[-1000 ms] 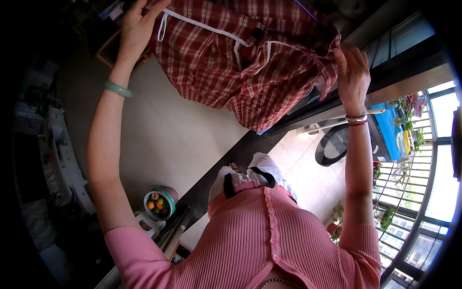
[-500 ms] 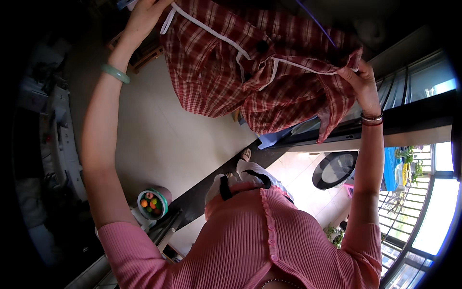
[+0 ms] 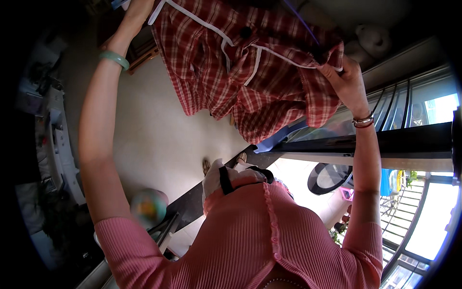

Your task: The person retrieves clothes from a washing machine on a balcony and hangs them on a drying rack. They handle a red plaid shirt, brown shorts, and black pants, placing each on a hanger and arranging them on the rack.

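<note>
Both ends of the red plaid garment (image 3: 278, 79) are raised before me: my right hand (image 3: 350, 89) pinches one, my left hand (image 3: 136, 15), fingertips cropped, the other; top edge spread, lower folds unsmoothed.

I'm getting dark red plaid with cream lines on the garment (image 3: 274, 89) between 12 and 1 o'clock, white trim (image 3: 202, 23) on it, a pale green bangle (image 3: 114, 59) at 10, plain pink on the ribbed top (image 3: 231, 231) at 6, plus a super bright blue thing (image 3: 385, 183) between 3 and 4.
</note>
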Tool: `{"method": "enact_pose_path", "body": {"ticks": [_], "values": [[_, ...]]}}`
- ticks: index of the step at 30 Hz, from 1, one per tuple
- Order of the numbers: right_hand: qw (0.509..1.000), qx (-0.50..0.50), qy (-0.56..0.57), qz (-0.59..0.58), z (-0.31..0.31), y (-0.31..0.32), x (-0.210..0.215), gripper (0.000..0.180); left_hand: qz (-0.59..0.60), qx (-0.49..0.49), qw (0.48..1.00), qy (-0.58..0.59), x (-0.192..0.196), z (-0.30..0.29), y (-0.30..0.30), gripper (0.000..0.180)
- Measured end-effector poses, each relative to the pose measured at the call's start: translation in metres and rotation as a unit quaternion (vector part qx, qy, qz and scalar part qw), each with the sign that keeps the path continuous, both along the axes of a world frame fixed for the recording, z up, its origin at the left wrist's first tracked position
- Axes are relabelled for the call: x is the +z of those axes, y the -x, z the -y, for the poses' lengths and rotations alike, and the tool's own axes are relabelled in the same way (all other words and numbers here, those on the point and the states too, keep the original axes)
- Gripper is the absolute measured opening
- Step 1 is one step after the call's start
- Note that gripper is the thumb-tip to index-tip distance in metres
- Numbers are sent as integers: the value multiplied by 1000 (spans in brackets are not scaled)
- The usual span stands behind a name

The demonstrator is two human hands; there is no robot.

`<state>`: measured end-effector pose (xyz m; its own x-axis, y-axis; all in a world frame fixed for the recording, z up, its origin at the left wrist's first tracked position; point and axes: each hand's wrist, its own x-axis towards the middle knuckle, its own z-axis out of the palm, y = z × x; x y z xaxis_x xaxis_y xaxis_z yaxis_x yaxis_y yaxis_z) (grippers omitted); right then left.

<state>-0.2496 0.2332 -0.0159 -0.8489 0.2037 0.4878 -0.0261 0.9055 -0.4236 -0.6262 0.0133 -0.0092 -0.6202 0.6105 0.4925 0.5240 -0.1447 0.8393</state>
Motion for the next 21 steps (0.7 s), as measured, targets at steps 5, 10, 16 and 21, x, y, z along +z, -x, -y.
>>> {"method": "enact_pose_path", "body": {"ticks": [5,10,16,21], "values": [[991,-20,115,-63,16,30,-13,21,-20,-54,998,0,-14,-21,46,42],[993,-106,39,-43,40,54,-11,19,-35,-84,995,47,-23,-24,85,37],[988,-121,63,-78,55,75,-37,19,-8,-31,996,-79,-56,-26,92,38],[979,-122,136,-91,71,97,-61,18,138,54,989,-8,-143,9,99,52]]}}
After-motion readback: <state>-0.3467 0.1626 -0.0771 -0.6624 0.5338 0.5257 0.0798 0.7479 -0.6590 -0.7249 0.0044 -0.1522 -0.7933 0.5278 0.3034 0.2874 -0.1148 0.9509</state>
